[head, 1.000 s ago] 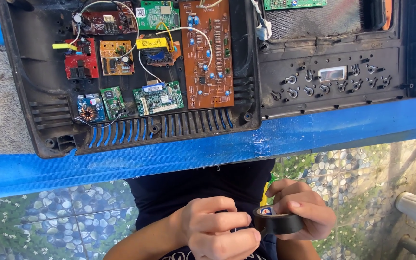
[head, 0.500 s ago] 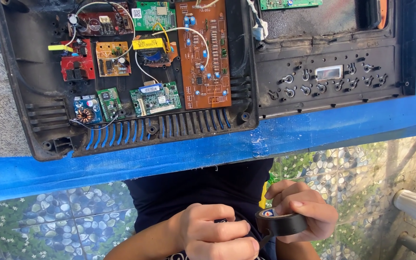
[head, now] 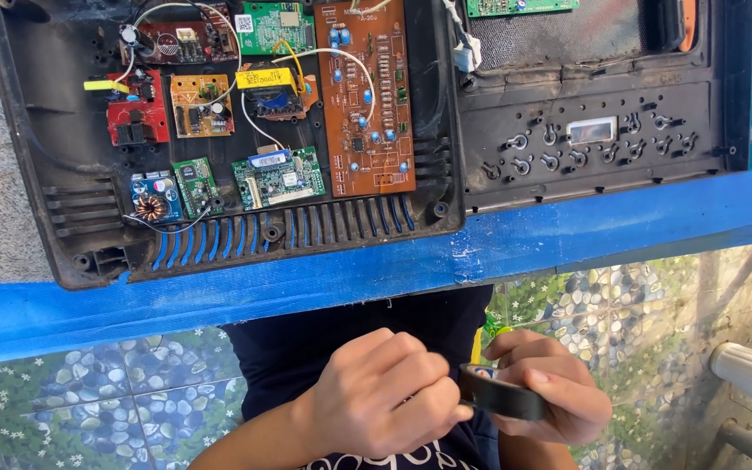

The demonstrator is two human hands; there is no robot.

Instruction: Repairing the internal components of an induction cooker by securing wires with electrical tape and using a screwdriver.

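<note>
Right hand [head: 541, 396] fingers grip black electrical tape roll [head: 502, 396] at lap level, below blue desk [head: 567, 239]. Left hand [head: 385, 400] fingers pinched closed at the roll's edge. Open black casing [head: 71, 235] with circuit boards lies on desk.

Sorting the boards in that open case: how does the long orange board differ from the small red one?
The orange board is tall, narrow and much larger; the red board is small and squarish. The orange one sits mid-case, the red one near the left wall. Both lie flat inside the black case, with white wires running beside them.

Matt black tape roll [head: 505, 396], matt plastic casing [head: 63, 235]
</note>
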